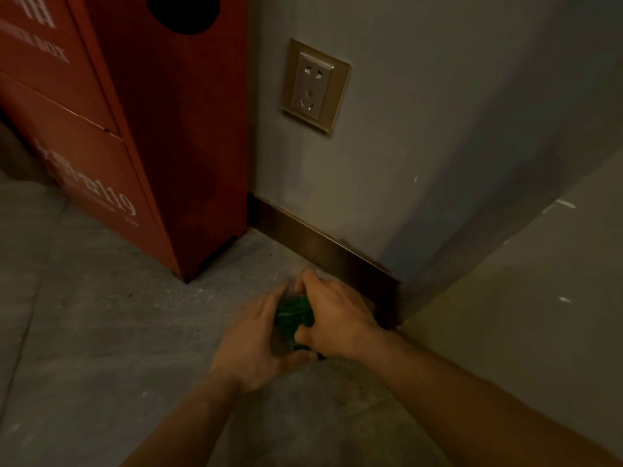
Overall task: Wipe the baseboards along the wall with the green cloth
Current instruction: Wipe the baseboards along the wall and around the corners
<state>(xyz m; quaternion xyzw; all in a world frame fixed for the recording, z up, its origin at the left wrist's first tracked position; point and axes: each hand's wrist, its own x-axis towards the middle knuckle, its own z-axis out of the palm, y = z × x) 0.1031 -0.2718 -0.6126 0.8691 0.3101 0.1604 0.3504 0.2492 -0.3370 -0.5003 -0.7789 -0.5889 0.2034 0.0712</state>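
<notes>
A bunched-up green cloth [294, 313] sits between my two hands, just above the grey floor. My left hand [256, 345] cups it from the left and below. My right hand [332, 318] grips it from the right, fingers curled over its top. Most of the cloth is hidden by the fingers. The dark brown baseboard [313, 242] runs along the foot of the grey wall, from the red cabinet to the wall corner [392, 298]. The hands are a short way in front of the baseboard's right end, not touching it.
A tall red fire-equipment cabinet [161, 136] stands on the floor at the left, against the wall. A brass-framed wall socket [315, 85] sits above the baseboard. The wall turns a corner at the right, with more grey floor [539, 298] beyond.
</notes>
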